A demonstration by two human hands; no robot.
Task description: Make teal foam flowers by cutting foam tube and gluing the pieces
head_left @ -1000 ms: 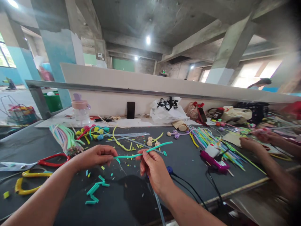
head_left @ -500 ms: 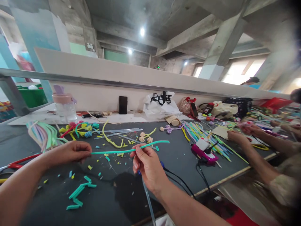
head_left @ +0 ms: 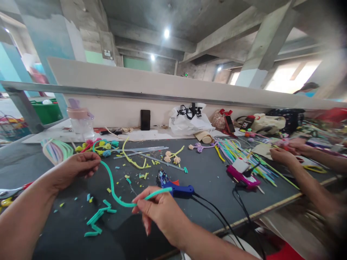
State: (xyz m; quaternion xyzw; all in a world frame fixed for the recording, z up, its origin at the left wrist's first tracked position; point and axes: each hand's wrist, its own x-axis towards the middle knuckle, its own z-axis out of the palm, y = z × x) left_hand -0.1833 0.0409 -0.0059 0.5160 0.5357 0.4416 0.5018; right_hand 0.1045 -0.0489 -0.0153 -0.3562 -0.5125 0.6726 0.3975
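My left hand (head_left: 77,168) pinches one end of a teal cord (head_left: 114,189) above the dark worktable (head_left: 203,202). The cord sags in a curve down to my right hand (head_left: 159,213), whose fingers are closed on it near its other end. That free tip points right, over a blue glue gun (head_left: 176,187) lying just beyond my right hand. Short teal offcuts (head_left: 96,220) lie on the table below the cord, between my forearms.
A pink glue gun (head_left: 241,177) and a bundle of coloured cords (head_left: 238,153) lie to the right, where another person's hands (head_left: 284,153) work. Clear rods (head_left: 146,153), a lidded jar (head_left: 80,121), a phone (head_left: 145,119) and a white bag (head_left: 189,119) stand further back. Red-handled scissors (head_left: 13,189) lie at far left.
The teal cord was stretched straight between my hands and now hangs in a loose curve. My right hand has dropped toward me, uncovering the blue glue gun. The view has shifted slightly.
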